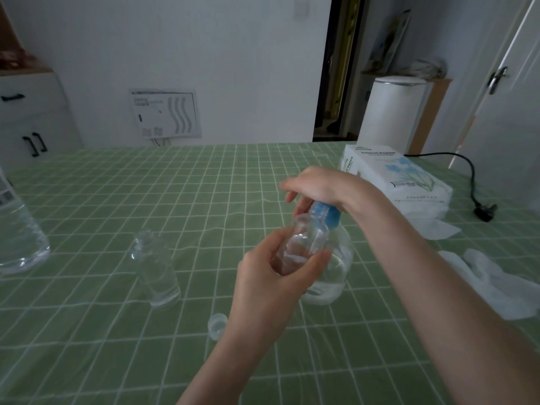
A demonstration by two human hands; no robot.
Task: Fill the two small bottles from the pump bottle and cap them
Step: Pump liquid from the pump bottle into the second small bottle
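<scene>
Tablecloth [117,200] in green checks covers the table. Near its middle stands the clear pump bottle [336,267]; the right hand [324,185] lies over its blue top, fingers curled down around it. The left hand [271,276] grips a small bottle [304,241], tilted, its mouth at the pump. The second small bottle [157,270] stands uncapped to the left, well apart. A clear cap [217,323] lies beside the left wrist.

Left hand [271,276]: grips a small bottle [304,244], tilted, mouth at the blue pump head.
Right hand [324,188]: over the pump bottle [336,273] top, fingers curled down.
Second small bottle [157,273]: upright, uncapped.
Cap [217,323]: on the green cloth [117,200].
</scene>
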